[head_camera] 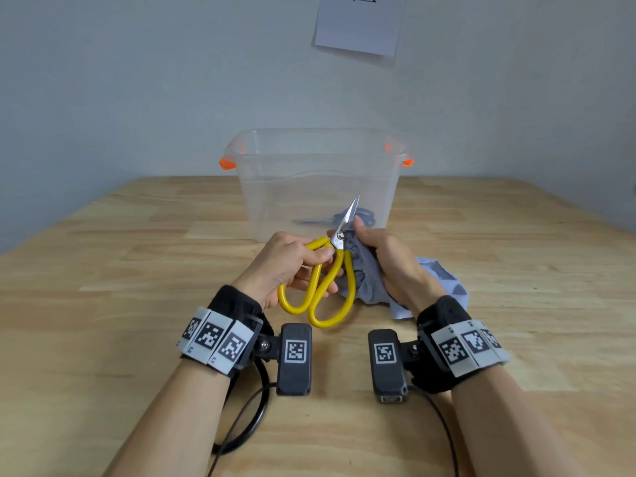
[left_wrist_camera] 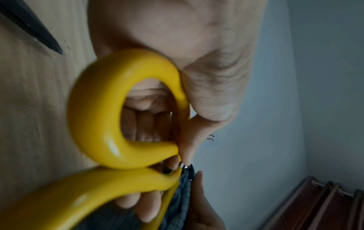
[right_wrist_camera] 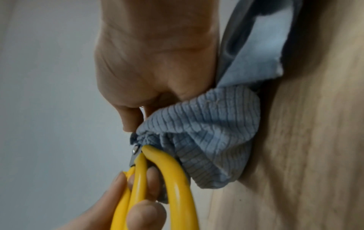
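My left hand (head_camera: 303, 270) grips yellow-handled scissors (head_camera: 332, 284) above the wooden table (head_camera: 120, 304), thumb on the upper handle near the pivot and fingers through the loops. The steel blades (head_camera: 349, 213) are together and point up and away toward the bin. My right hand (head_camera: 382, 256) clutches a bunched grey-blue ribbed cloth (head_camera: 366, 280) right beside the blades. In the left wrist view a yellow handle loop (left_wrist_camera: 94, 112) fills the frame. In the right wrist view the cloth (right_wrist_camera: 208, 124) hangs bunched from my right hand next to the scissors (right_wrist_camera: 173, 179).
A clear plastic bin (head_camera: 316, 180) with orange latches stands just beyond my hands; some blue fabric (head_camera: 364, 215) lies inside it. A paper sheet (head_camera: 359, 24) hangs on the wall. Black cables (head_camera: 247, 425) trail on the table near my forearms.
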`<state>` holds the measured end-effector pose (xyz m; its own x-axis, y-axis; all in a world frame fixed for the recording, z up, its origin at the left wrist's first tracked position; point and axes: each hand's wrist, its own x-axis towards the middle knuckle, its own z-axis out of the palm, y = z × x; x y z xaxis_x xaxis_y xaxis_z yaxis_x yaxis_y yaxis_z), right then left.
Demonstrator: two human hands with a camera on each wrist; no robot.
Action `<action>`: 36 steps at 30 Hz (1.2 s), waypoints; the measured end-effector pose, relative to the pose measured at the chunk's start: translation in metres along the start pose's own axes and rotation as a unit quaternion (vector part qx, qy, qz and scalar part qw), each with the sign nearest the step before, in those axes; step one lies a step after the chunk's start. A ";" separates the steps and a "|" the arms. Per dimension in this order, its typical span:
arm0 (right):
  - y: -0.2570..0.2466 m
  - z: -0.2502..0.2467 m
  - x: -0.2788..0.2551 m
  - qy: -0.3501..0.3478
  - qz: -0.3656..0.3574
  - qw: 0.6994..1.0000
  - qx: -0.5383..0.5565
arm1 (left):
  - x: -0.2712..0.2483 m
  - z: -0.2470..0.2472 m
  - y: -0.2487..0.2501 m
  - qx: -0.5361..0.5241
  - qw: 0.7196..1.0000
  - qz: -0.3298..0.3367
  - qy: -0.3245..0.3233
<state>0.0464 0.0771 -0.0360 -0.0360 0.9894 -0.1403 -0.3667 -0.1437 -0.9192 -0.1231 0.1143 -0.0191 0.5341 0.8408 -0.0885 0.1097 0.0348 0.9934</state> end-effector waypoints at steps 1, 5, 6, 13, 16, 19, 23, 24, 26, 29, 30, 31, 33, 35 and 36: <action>0.001 0.001 0.001 0.005 -0.005 1.000 -0.005 | 0.000 0.000 0.000 0.000 1.000 0.000 0.000; 0.004 -0.004 0.002 -0.009 -0.054 0.998 -0.014 | 0.000 0.001 0.000 0.002 1.000 -0.004 -0.002; 0.004 -0.006 0.001 -0.015 -0.060 0.998 -0.017 | 0.000 0.000 0.000 0.002 1.000 -0.004 -0.002; 0.005 -0.010 0.003 0.009 -0.118 0.987 -0.106 | -0.002 -0.002 -0.001 0.013 1.000 0.004 -0.015; 0.007 -0.007 0.009 0.047 -0.186 0.970 -0.150 | -0.002 0.000 0.000 0.016 1.000 0.017 -0.015; 0.011 -0.003 0.013 0.075 -0.217 0.959 -0.169 | -0.003 0.003 -0.002 0.023 0.999 0.031 -0.011; 0.014 -0.001 0.017 0.129 -0.241 0.946 -0.175 | -0.003 0.006 -0.004 0.047 0.998 0.045 -0.025; 0.015 -0.001 0.018 0.132 -0.238 0.947 -0.171 | -0.003 0.006 -0.004 0.049 0.997 0.046 -0.025; 0.014 0.001 0.015 0.131 -0.221 0.954 -0.152 | -0.003 0.008 -0.003 0.045 0.998 0.046 -0.017; 0.009 0.002 0.008 0.106 -0.172 0.973 -0.110 | -0.004 0.009 -0.001 0.033 0.999 0.040 0.002; 0.007 -0.001 0.007 0.089 -0.144 0.981 -0.097 | -0.004 0.009 0.000 0.028 0.999 0.036 0.008; 0.006 -0.002 0.006 0.070 -0.114 0.987 -0.085 | -0.003 0.008 0.000 0.025 0.999 0.033 0.012; 0.002 -0.002 0.000 0.042 -0.079 0.994 -0.062 | -0.002 0.007 0.000 0.026 0.999 0.030 0.013; 0.000 -0.001 -0.002 0.036 -0.079 0.995 -0.049 | -0.003 0.006 0.001 0.028 0.999 0.029 0.009; -0.001 -0.001 -0.003 0.035 -0.082 0.995 -0.048 | -0.003 0.006 0.000 0.030 0.999 0.029 0.006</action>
<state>0.0479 0.0748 -0.0346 0.0820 0.9966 -0.0078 -0.2712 0.0148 -0.9624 -0.1198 0.1087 -0.0188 0.5313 0.8466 -0.0300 0.1299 -0.0464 0.9904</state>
